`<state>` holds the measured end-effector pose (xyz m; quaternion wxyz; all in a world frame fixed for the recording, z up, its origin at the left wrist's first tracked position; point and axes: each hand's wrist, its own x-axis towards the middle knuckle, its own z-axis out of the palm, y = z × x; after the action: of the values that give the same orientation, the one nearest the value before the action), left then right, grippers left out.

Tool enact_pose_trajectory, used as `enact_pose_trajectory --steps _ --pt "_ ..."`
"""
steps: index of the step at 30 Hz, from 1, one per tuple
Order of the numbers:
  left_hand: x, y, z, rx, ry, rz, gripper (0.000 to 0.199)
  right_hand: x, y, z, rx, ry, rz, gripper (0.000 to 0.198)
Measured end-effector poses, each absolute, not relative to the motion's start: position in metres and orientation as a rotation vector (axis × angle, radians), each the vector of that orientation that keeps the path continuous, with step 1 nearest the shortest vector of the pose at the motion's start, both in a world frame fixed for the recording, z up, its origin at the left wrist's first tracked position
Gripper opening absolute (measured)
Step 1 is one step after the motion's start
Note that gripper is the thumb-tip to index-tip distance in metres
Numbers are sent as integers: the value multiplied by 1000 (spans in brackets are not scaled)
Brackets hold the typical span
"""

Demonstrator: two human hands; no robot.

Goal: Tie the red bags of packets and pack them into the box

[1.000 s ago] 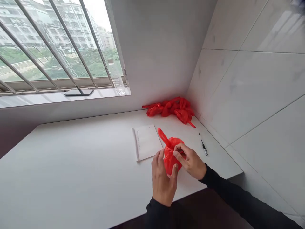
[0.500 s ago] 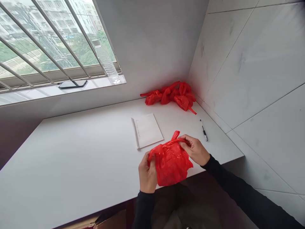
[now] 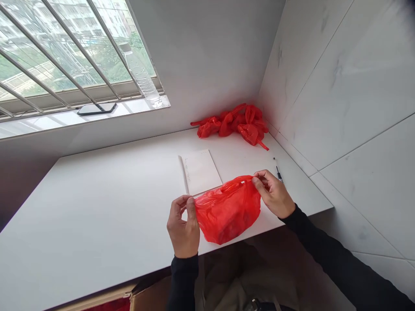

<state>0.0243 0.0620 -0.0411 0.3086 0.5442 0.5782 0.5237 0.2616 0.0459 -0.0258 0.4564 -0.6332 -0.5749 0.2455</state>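
Note:
A red plastic bag point(image 3: 227, 211) is stretched sideways between my two hands at the front edge of the white table point(image 3: 106, 207). My left hand point(image 3: 184, 226) pinches its left side between thumb and fingers. At the upper right corner of the bag, my right hand point(image 3: 274, 193) has its thumb and fingertips closed on the plastic. The bag is thin and creased, with a small gap showing near its top rim. Just behind it lies a white booklet or folded paper point(image 3: 201, 170), its near edge partly covered by the bag.
Several crumpled red bags point(image 3: 233, 124) lie at the back corner. A pen point(image 3: 278, 172) rests near my right hand, partly hidden. On the windowsill are a phone point(image 3: 96, 109) and a clear bottle point(image 3: 142, 77). Below the table sits an open cardboard box point(image 3: 149, 293).
My hands have moved apart, the left one leftward and the right one slightly right and up. The bunched red bag has been spread wider between them.

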Motion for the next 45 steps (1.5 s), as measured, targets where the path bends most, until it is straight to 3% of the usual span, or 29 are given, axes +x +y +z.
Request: enact_pose_trajectory --steps 4,8,9,14,17,21,28,32,35,37,39,45 --pt "32 60 -35 1921 1432 1361 43 271 41 -22 -1521 -1376 769 31" --pt "39 61 -37 2147 1380 1325 9 275 38 -26 -1553 -1336 750 30" --pt "37 62 -38 2066 1403 1378 9 277 36 -27 -1580 -1317 718 30" --pt "22 58 -27 1900 1615 1542 19 270 22 -7 -1519 -1371 169 21" --pt "24 45 -15 1760 1462 1386 26 249 22 13 -1248 -1805 -17 27" --pt "28 30 -7 1298 1231 1278 26 232 33 16 -1212 -2430 33 26" --pt "18 16 -11 601 948 1183 24 242 12 1 -1775 -2602 214 8" --pt "20 11 -2 557 1040 1162 26 238 2 14 -1863 -2427 180 31" --pt "23 10 5 558 1078 1160 28 227 -2 19 -1649 -2420 277 19" --pt "25 9 6 580 1063 1154 26 217 0 15 -1559 -2549 396 26" --pt "27 7 5 601 1049 1158 24 209 8 4 -1675 -2667 415 33" --pt "34 5 2 567 1011 1230 22 207 37 -27 -1913 -2602 257 23"
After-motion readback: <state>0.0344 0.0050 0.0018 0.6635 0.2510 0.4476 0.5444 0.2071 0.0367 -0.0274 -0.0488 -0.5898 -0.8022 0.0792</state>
